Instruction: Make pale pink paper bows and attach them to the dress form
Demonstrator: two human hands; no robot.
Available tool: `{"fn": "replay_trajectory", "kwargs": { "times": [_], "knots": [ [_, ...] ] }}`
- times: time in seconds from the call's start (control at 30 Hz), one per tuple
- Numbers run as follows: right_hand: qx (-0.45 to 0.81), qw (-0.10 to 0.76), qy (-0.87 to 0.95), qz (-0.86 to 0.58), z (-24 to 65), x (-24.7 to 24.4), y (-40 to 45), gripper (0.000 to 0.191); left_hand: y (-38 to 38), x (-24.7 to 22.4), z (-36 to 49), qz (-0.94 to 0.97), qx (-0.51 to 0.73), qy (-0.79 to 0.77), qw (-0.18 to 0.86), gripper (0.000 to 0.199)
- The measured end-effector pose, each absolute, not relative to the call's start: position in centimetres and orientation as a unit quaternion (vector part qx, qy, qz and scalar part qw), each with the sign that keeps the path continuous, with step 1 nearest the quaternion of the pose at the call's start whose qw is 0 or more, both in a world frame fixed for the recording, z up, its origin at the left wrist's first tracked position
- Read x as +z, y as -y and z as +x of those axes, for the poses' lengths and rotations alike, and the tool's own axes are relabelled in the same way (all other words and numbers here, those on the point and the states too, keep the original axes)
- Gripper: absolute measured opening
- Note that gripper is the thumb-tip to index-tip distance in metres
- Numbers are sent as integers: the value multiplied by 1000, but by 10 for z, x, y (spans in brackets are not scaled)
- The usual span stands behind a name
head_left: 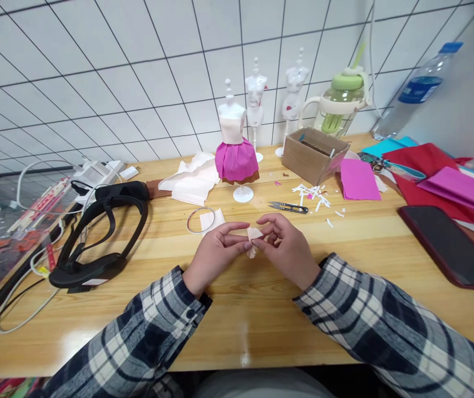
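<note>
Cropped plaid sleeves (380,315) lead to hands (290,249) pinching a half-hidden scrap (254,233), perhaps paper.

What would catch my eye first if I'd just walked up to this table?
Probably the small white dress form in the bright magenta skirt, standing near the tiled wall with two bare-looking forms behind it. Just in front, the left hand and right hand pinch a scrap of pale pink material between their fingertips. Red fabric at the far right also stands out.
</note>
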State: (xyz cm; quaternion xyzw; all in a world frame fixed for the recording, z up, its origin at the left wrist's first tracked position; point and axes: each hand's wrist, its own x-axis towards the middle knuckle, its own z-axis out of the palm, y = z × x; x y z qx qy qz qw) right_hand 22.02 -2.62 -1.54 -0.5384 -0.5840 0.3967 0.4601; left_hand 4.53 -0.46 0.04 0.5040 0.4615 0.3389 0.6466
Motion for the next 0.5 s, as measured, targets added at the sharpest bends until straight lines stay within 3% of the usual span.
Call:
{"fn": "replay_trajectory", "kwargs": {
  "times": [0.23, 0.5],
  "knots": [
    [410, 449, 585, -537, 220, -15, 25, 31, 2, -1, 45, 484, 354, -457, 657, 46],
    [390, 408, 614, -552, 221, -15, 25, 37, 6, 3, 43, 533, 302, -448, 651, 59]
  ]
}}
